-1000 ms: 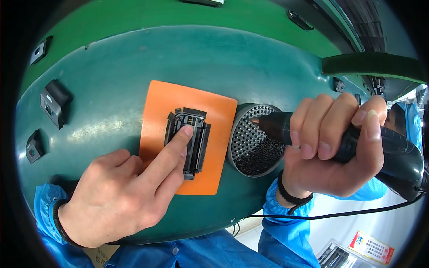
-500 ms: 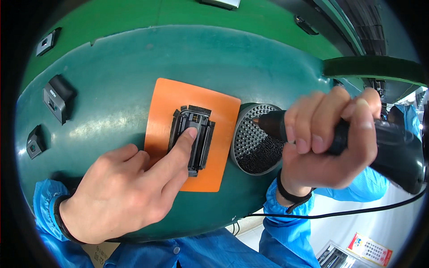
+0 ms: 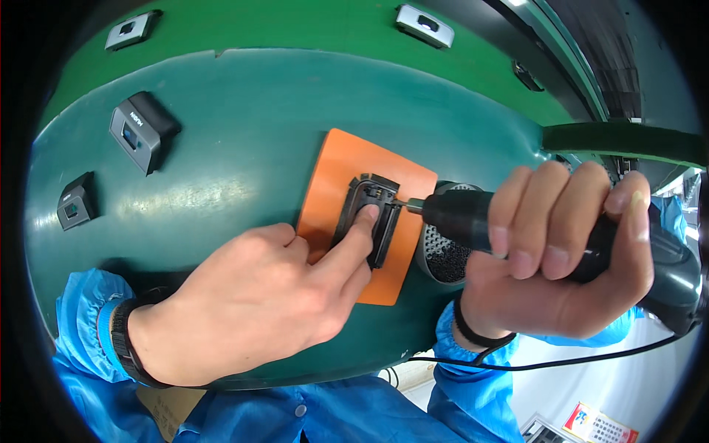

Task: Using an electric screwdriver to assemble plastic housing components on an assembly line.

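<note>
On an orange mat (image 3: 334,166) lies a black plastic housing (image 3: 385,235), open side up, with small metal contacts near its far end. My left hand (image 3: 255,299) holds it down, the index fingertip pressed on its inside; the thumb is hidden. My right hand (image 3: 565,247) is wrapped round a black electric screwdriver (image 3: 459,215) held sideways. Its bit points left, and the tip meets the housing's far right corner; a screw there is too small to make out. Partly behind the screwdriver stands a round grey dish (image 3: 427,255) of small black screws with a studded plate.
Two grey-black devices (image 3: 133,136) (image 3: 77,203) rest on the green table at the left. Along the green belt (image 3: 281,26) beyond sit more units, among them a silver-faced one (image 3: 425,26). A black cable (image 3: 561,365) trails from the screwdriver at the lower right.
The screwdriver's bit has gone from above the screw dish to the housing's corner. Mat and housing appear further right in the view, as the view has shifted. Units on the belt have shifted too.
</note>
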Tool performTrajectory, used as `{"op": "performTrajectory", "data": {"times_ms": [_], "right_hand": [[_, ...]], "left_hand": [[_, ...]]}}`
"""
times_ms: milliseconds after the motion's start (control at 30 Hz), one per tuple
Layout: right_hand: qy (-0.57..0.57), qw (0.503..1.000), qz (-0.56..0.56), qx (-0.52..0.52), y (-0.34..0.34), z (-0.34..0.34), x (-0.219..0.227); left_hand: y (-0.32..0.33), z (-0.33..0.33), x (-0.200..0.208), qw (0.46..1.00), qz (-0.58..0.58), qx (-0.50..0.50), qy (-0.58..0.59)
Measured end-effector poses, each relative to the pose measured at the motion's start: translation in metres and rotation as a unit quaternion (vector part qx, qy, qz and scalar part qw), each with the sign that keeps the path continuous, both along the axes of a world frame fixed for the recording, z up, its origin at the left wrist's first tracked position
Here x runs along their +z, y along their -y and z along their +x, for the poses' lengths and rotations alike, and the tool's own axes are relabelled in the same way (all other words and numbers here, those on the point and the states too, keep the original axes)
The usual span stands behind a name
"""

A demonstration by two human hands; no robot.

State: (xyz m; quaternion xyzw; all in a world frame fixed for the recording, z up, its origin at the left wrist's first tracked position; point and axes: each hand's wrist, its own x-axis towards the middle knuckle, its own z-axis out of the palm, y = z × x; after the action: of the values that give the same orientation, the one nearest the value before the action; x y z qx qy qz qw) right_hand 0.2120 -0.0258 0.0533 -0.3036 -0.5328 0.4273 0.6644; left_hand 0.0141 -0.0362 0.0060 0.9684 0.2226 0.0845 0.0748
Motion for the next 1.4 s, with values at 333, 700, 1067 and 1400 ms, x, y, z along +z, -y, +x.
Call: {"op": "performTrajectory", "data": {"times_ms": [333, 700, 1067, 1400], "right_hand": [[-0.025, 0.999, 0.007, 0.045, -0.007, -0.002, -0.017], [-0.014, 0.999, 0.014, 0.050, -0.010, -0.002, -0.024], [0.017, 0.998, 0.022, 0.051, -0.012, -0.007, -0.023], [0.041, 0.999, -0.002, 0.022, -0.012, -0.022, -0.019]], "left_hand": [[0.001, -0.001, -0.002, 0.999, 0.020, 0.002, -0.025], [0.001, -0.001, -0.005, 1.000, 0.027, 0.005, -0.015], [-0.002, -0.005, -0.004, 0.999, 0.026, -0.002, -0.028], [-0.004, -0.007, -0.004, 1.000, 0.005, -0.010, -0.015]]}}
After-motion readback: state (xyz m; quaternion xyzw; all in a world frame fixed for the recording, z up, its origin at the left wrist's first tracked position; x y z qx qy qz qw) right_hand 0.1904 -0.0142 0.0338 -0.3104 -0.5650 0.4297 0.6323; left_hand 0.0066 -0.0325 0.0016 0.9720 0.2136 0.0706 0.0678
